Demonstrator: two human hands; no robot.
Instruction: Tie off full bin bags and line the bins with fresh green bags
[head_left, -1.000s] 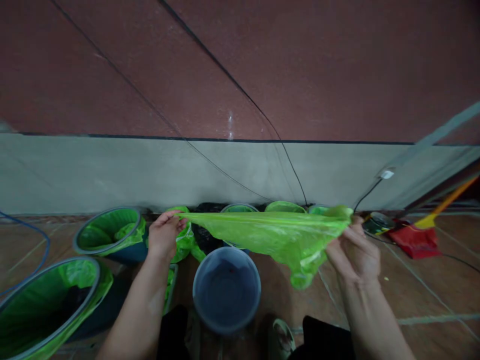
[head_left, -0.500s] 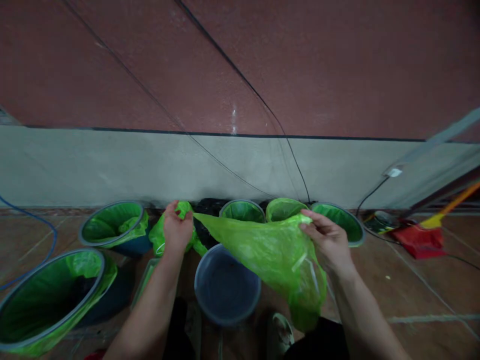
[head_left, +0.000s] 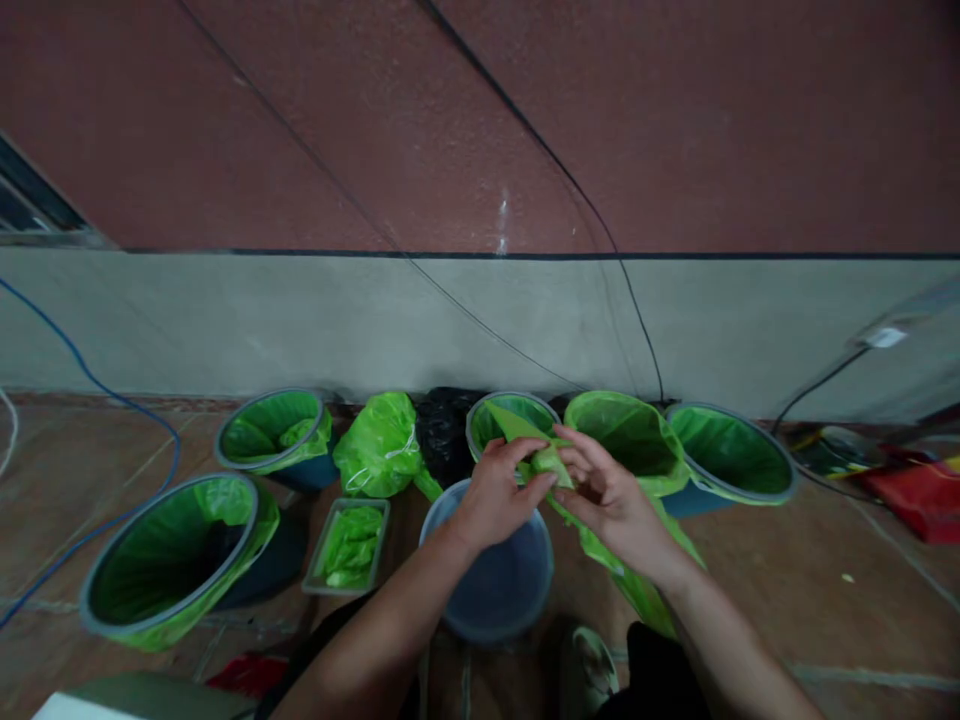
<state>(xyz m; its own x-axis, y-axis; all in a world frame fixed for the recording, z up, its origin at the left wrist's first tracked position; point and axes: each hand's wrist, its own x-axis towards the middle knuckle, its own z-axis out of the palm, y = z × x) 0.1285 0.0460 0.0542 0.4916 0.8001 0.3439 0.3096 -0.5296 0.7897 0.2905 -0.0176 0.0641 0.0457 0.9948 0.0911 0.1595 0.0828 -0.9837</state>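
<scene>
My left hand [head_left: 496, 495] and my right hand [head_left: 611, 498] meet over an unlined grey-blue bin [head_left: 495, 585] on the floor in front of me. Both pinch the top of a bright green plastic bag [head_left: 634, 580]. The bag hangs down to the right of the bin, under my right forearm. A corner of it sticks up between my fingers.
Several bins lined with green bags stand around: a big one [head_left: 176, 555] at the left, one [head_left: 274, 435] behind it, three along the wall [head_left: 720, 455]. A tied green bag [head_left: 382, 455], a black bag [head_left: 446, 435], a tray of folded green bags [head_left: 349, 545]. Cables cross the wall and floor.
My hands came together from wide apart, gathering the stretched bag into a bunch over the grey-blue bin. The view shifted left, showing the tray and tied bag.
</scene>
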